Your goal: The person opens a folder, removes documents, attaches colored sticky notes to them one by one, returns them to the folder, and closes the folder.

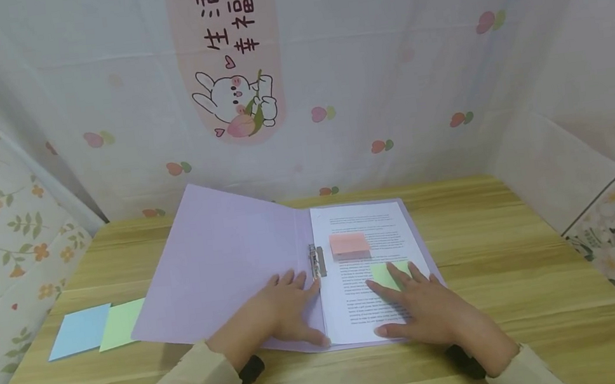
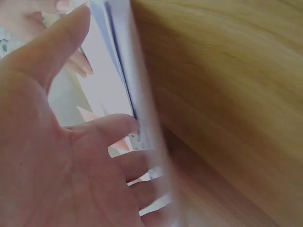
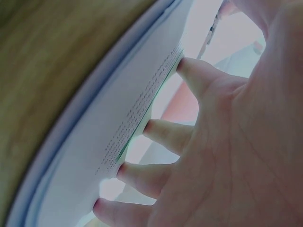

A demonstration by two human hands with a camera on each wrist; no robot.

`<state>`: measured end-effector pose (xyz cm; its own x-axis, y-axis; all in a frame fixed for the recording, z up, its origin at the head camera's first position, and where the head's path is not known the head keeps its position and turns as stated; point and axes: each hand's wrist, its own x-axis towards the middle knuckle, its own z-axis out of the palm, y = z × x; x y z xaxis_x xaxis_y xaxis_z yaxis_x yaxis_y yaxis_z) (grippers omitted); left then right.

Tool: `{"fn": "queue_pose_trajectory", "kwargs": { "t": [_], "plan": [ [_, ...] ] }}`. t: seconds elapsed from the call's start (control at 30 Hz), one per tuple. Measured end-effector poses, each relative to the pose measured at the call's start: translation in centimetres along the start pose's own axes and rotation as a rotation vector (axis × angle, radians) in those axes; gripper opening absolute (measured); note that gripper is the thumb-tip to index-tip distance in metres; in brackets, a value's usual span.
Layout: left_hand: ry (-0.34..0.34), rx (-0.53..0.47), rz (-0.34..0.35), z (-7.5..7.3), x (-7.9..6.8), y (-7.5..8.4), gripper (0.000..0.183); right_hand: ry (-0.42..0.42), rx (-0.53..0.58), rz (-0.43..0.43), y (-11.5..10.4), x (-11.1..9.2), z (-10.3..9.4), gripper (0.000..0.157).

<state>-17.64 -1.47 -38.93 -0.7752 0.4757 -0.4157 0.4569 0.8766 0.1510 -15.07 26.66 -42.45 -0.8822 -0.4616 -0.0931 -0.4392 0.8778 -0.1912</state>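
A purple folder [image 1: 223, 253] lies opened on the table, its left cover tilted up off the surface. Printed sheets [image 1: 357, 218] rest on its right side beside a metal clip [image 1: 317, 261]. On the top sheet are a pink sticky note [image 1: 350, 244] and a green sticky note [image 1: 385, 275]. My left hand [image 1: 287, 310] touches the folder near its spine, fingers spread. With its fingers extended, my right hand [image 1: 428, 305] rests on the page, fingertips on the green note and paper. In the right wrist view, the fingertips [image 3: 150, 127] meet the green note's edge.
Left of the folder, a blue sticky pad [image 1: 79, 332] and a green sticky pad [image 1: 122, 323] lie on the wooden table [image 1: 493, 246]. The tilted cover partly hides the green pad. A patterned curtain [image 1: 357, 83] hangs behind the table.
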Motion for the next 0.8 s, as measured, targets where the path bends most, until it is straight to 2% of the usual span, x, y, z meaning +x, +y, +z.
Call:
{"fn": "queue_pose_trajectory", "kwargs": {
  "t": [0.17,0.33,0.5,0.6,0.7,0.73,0.8],
  "plan": [
    [0.011,0.02,-0.019,-0.3,0.1,0.9,0.106,0.009,-0.001,0.003,0.1,-0.2,-0.1,0.079],
    [0.01,0.027,-0.018,0.0,0.2,0.9,0.103,0.009,0.007,-0.003,0.2,-0.3,-0.1,0.079],
    [0.057,0.013,0.02,0.4,0.3,0.3,0.088,0.007,0.006,0.001,0.4,-0.2,0.0,0.079],
    [0.115,-0.01,0.032,0.6,-0.1,-0.4,0.078,-0.002,0.013,0.0,0.3,-0.1,0.0,0.08],
    [0.201,-0.021,0.014,0.3,-1.2,-1.4,0.074,-0.021,0.024,0.009,0.2,0.0,-0.1,0.081],
    [0.245,-0.001,-0.012,-0.1,-1.8,-1.6,0.075,-0.028,0.026,0.011,0.1,0.0,-0.1,0.081],
    [0.382,0.036,-0.104,-0.8,-3.4,-2.3,0.077,-0.039,0.031,0.021,0.0,-0.1,-0.2,0.081]
  ]
}}
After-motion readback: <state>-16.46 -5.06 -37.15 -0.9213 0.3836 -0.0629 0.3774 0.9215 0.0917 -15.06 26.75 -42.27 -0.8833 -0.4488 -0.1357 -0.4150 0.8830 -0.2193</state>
